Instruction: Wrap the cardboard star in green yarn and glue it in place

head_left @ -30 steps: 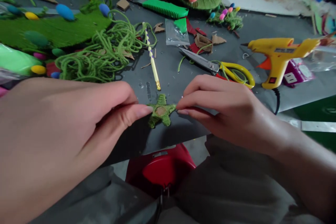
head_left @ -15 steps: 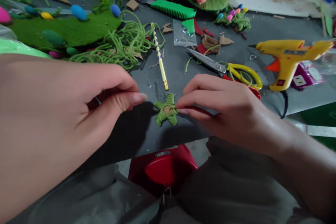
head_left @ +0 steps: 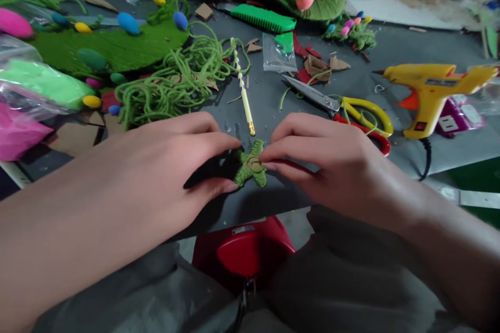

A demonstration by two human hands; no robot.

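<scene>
A small green yarn-wrapped star [head_left: 246, 170] with a bare tan centre lies on the dark table in front of me. My right hand [head_left: 320, 158] has thumb and index finger pinched on its right arm. On the other side is my left hand [head_left: 195, 161], its thumb and index finger apart around the star's left edge. The left thumb tip comes right up to the lower left arm; whether it presses on it I cannot tell. Just beyond the star lies a pale yellow pencil [head_left: 246, 106] with a patterned upper part.
A heap of green yarn [head_left: 167, 83] lies left of the pencil. To the right are scissors [head_left: 336, 104] and a yellow glue gun [head_left: 425, 88]. Farther back are a green cutter [head_left: 263, 18], cardboard scraps [head_left: 318, 67] and green yarn pieces with coloured eggs [head_left: 109, 47].
My left hand has moved right and down to the star, its pinched fingers parting around the left edge. My right hand keeps its pinch. The whole view has shifted slightly.
</scene>
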